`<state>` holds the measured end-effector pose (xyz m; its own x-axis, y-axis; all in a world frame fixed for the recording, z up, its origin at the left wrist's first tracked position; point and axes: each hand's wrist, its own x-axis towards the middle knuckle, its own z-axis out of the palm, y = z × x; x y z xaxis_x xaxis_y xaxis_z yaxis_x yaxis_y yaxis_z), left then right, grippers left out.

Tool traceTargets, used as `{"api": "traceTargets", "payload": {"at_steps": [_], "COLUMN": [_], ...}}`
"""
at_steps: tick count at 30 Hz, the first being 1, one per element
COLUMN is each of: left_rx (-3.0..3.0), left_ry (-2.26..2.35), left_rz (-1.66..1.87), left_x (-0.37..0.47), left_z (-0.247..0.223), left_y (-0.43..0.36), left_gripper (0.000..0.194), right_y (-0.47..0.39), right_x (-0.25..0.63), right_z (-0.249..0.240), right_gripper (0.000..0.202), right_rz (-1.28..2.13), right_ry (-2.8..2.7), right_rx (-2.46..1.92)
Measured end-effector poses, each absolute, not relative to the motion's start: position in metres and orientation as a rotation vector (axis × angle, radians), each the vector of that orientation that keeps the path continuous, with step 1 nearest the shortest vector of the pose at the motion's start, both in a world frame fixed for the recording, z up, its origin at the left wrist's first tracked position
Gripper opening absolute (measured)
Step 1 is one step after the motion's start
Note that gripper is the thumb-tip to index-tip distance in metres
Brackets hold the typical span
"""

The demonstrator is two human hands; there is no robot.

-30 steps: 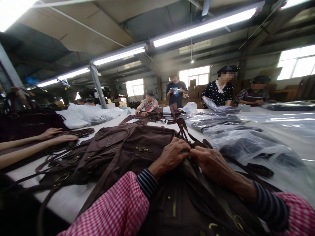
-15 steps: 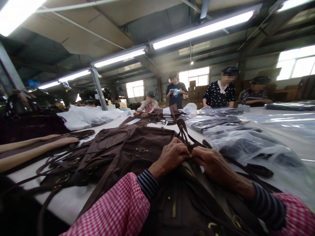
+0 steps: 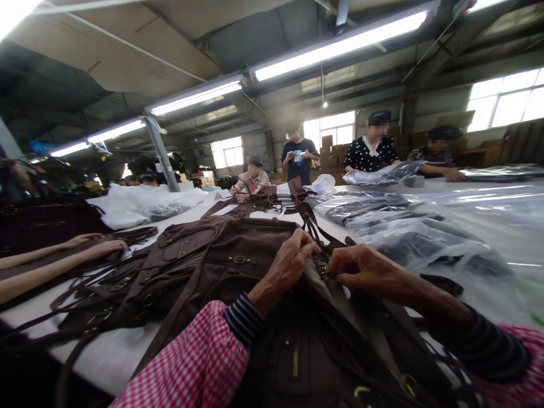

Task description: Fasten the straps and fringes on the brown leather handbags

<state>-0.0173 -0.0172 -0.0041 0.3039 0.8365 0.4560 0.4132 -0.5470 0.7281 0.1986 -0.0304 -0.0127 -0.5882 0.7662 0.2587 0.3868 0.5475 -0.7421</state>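
A dark brown handbag (image 3: 272, 345) with a brass-zipped front pocket lies right in front of me, its greyish lining showing along the open top. My left hand (image 3: 291, 260) is closed on the far end of the bag's top edge. Just to its right, my right hand (image 3: 361, 266) is pinched beside small metal fittings (image 3: 325, 267) at that edge. Its fingertips hide what they grip. Another brown bag (image 3: 229, 243) with a small brass buckle lies flat beyond my left forearm, straps trailing across it.
More straps and bags (image 3: 114, 283) spread over the white table (image 3: 102, 354). A co-worker's forearms (image 3: 76, 255) reach in from the left. Clear plastic-wrapped bags (image 3: 429, 243) are piled at right. Several people stand or sit along the far side, one (image 3: 374, 150) handling a plastic-wrapped item.
My hands have moved apart slightly, the right one turning into a pinch and the left fingers shifting on the edge. Across the table, a co-worker has lifted a plastic-wrapped item. The view has shifted slightly.
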Motion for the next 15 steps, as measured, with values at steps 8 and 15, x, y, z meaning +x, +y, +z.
{"api": "traceTargets", "payload": {"at_steps": [8, 15], "left_rx": [1.707, 1.83], "left_ry": [0.905, 0.907], "left_rz": [1.243, 1.211], "left_x": [-0.016, -0.015], "left_z": [0.002, -0.005], "left_y": [-0.023, -0.022], "left_gripper": [0.018, 0.021], "right_y": [-0.03, -0.024], "right_x": [0.212, 0.215], "right_z": [0.0, -0.008], "right_gripper": [0.02, 0.024], "right_rz": [1.455, 1.602], "right_ry": [-1.968, -1.785], "right_rx": [-0.849, -0.766]}}
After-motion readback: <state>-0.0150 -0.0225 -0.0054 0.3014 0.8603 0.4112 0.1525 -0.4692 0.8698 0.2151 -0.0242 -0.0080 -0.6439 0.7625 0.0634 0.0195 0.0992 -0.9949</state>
